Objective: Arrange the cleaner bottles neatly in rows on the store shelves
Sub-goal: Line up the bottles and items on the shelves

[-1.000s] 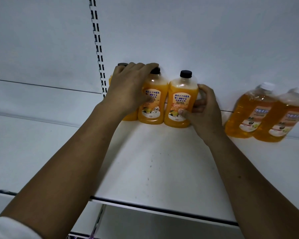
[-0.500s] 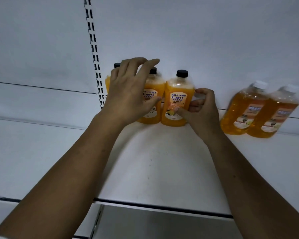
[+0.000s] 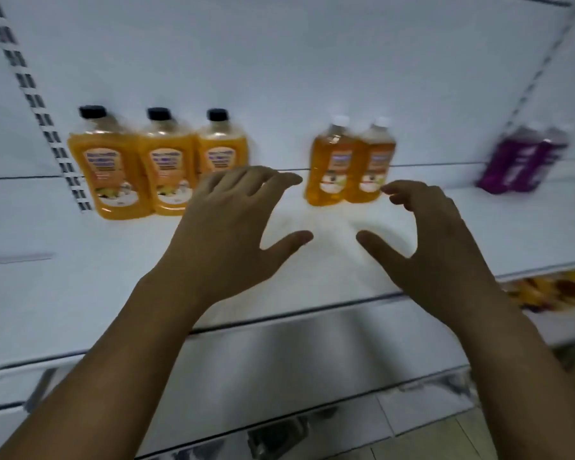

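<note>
DONE: three black-capped orange bottles [image 3: 166, 164] rowed far left on shelf [image 3: 412, 234] | LEFT: white-capped pair [image 3: 351, 164], purple bottles [image 3: 521, 161] far right | left hand [image 3: 233, 224], right hand [image 3: 435, 247] spread, empty, near white-capped pair

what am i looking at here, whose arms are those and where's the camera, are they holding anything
There is no machine here. The camera sits on a person's head and looks forward and down, so the two bare arms are that person's own. The left hand and right hand hover open above a white store shelf, holding nothing. At the back of the shelf stand three orange bottles with black caps, then two amber bottles with white caps, and far right some blurred purple bottles. The picture is smeared by motion, so the labels cannot be read.
</note>
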